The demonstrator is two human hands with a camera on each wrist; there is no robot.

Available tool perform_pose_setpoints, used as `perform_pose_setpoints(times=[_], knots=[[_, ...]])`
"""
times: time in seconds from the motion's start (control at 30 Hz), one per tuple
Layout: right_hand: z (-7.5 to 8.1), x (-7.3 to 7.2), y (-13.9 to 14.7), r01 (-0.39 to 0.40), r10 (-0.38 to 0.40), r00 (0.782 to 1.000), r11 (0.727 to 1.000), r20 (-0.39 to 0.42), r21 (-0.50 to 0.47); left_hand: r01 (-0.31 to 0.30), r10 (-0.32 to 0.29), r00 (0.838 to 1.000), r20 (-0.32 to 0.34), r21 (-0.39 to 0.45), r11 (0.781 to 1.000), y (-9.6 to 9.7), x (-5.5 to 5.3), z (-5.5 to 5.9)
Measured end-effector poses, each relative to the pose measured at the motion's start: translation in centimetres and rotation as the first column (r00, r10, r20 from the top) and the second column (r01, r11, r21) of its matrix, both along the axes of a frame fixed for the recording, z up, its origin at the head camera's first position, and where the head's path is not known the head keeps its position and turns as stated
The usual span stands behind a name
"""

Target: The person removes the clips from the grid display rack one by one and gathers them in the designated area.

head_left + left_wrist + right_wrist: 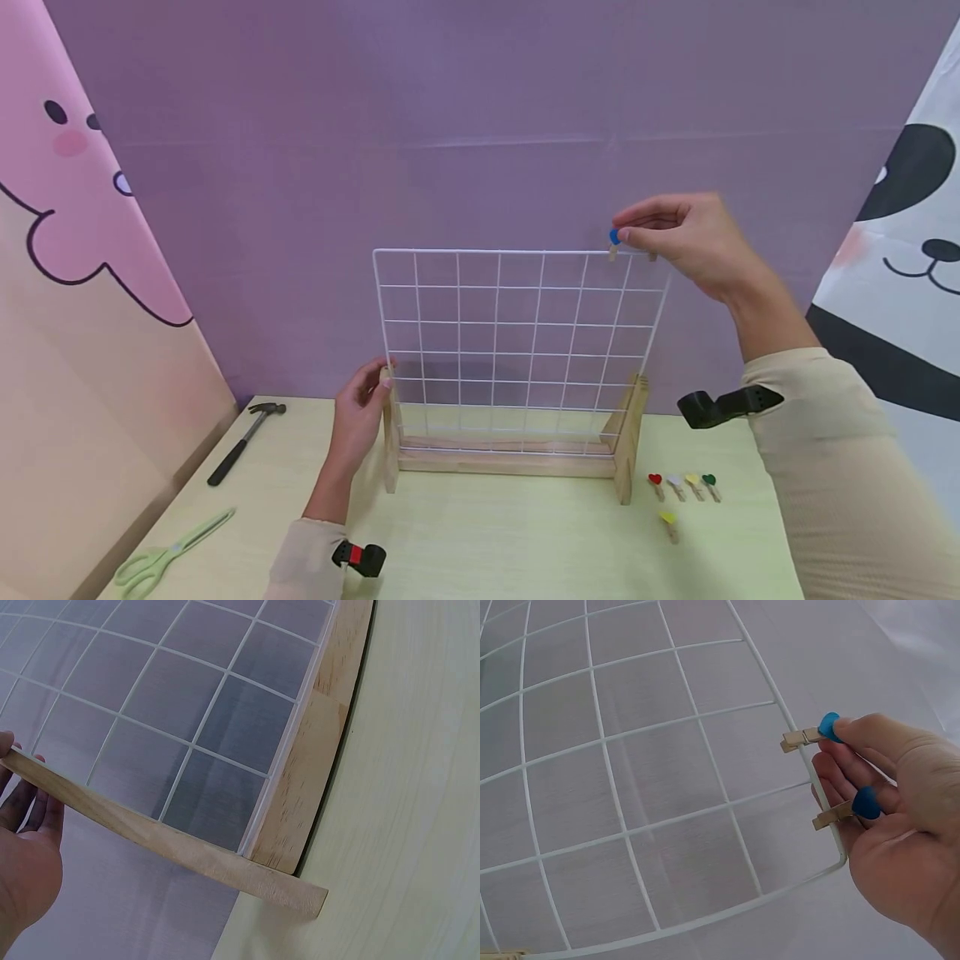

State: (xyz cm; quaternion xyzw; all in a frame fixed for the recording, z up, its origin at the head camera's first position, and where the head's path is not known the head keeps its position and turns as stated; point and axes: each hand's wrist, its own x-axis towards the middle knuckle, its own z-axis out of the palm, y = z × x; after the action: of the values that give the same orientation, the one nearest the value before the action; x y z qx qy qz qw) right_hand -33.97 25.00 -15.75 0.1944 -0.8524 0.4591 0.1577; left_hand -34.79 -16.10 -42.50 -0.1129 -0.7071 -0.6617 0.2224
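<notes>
A white wire grid panel (495,250) stands upright in a wooden stand (510,464). At the panel's top right, my right hand (701,237) pinches the blue head of a small wooden clothespin (804,738) between thumb and finger. That clothespin's wooden jaws sit over the top wire. Closer to the corner, a second blue-headed clothespin (834,816) is on the same wire, beneath the palm. Down at the left side, my left hand (358,417) holds the upper end of the stand's wooden side post (150,832), thumb on one side and fingers on the other.
Several clothespins with coloured heads lie right of the stand, among them a red heart one (656,481), a green one (710,481) and a yellow one (668,520). On the left lie a hammer (228,461) and light-green scissors (174,551). A purple backdrop (300,208) rises behind.
</notes>
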Motion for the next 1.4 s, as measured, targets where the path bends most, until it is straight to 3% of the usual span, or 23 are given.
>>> perform_pose_setpoints(times=[0.27,0.67,1.17,1.4], knots=[[-0.2,-0.1,0.1,0.019,-0.019,1.000,0.999,0.003,0.027,0.002,-0.002,1.000,0.006,-0.021,1.000,0.2,-0.1,0.0],[-0.4,0.1,-0.3,0.053,-0.056,0.997,0.997,-0.045,-0.059,0.024,-0.024,1.000,0.002,0.005,1.000,0.0,0.0,0.0],[0.8,1.4,0.0,-0.001,-0.022,0.990,0.987,-0.143,-0.161,0.010,-0.010,1.000,0.019,-0.005,1.000,0.0,-0.1,0.0],[1.1,2.2,0.7,-0.079,0.037,0.982,0.971,-0.186,-0.224,0.019,-0.019,1.000,0.018,-0.001,1.000,-0.1,-0.1,0.0]])
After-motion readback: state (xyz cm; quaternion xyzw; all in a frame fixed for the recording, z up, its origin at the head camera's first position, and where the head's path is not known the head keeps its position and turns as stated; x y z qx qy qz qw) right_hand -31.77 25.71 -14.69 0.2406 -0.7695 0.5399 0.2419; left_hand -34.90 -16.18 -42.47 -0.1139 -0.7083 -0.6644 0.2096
